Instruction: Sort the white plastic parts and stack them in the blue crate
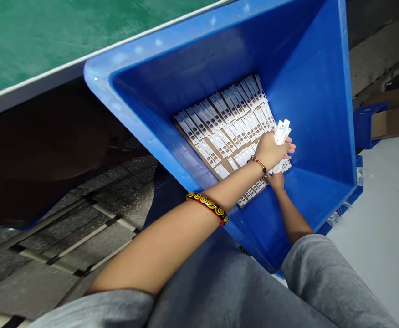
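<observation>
I reach with both arms into a deep blue plastic bin (309, 68). My left hand (273, 148) is closed around a small bunch of white plastic parts (282, 131) that stick up from its fingers. A bead bracelet and a black-and-yellow bangle (207, 207) ring that arm. My right hand (276, 181) lies lower, partly hidden under the left wrist, resting on the white parts at the bin's bottom; its fingers do not show. Rows of flat white perforated strips (225, 123) lie on brown cardboard (225, 160) in the bin.
A green-topped table (49, 41) with a pale edge runs along the upper left, dark space beneath it. Grey slatted flooring (66, 237) lies at left. A cardboard box (394, 114) and a smaller blue container (366, 125) sit at far right on a pale floor (391, 218).
</observation>
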### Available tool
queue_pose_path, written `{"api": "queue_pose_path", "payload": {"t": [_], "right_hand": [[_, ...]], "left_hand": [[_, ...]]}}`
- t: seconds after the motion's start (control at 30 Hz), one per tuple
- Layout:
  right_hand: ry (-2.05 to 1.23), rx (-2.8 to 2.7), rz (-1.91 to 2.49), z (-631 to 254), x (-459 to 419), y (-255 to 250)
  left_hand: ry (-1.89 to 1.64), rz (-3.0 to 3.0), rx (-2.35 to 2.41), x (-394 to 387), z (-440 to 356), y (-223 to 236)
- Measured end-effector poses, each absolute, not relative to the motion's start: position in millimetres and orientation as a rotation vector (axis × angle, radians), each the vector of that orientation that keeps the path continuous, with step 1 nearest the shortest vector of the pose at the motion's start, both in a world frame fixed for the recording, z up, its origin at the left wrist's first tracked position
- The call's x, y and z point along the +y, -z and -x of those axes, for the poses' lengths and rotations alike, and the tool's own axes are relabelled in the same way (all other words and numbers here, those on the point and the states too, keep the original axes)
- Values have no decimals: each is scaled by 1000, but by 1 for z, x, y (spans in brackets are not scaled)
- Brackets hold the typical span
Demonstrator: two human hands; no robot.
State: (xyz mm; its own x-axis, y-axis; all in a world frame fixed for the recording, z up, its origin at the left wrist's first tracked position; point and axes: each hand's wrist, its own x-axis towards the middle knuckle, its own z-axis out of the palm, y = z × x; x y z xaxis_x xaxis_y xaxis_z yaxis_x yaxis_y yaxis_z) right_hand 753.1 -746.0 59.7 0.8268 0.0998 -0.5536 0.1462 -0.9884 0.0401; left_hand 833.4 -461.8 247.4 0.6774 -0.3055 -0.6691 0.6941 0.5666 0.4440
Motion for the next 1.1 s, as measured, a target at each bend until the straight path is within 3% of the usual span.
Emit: {"api": "queue_pose_path", "payload": {"t": [0.2, 0.63, 0.9, 1.1], "right_hand": [[1126, 425, -2843, -732, -729, -59], [960, 170, -2799, -747, -735, -63], [1282, 578, -2758, -709, -709, -56], [1249, 521, -2746, -701, -705, -54]], "left_hand": [[617, -740, 578, -462, -834, -246], [649, -762, 586, -462, -836, -247], [640, -753, 584, -462, -835, -246], [647, -746, 581, -462, -835, -247]]}}
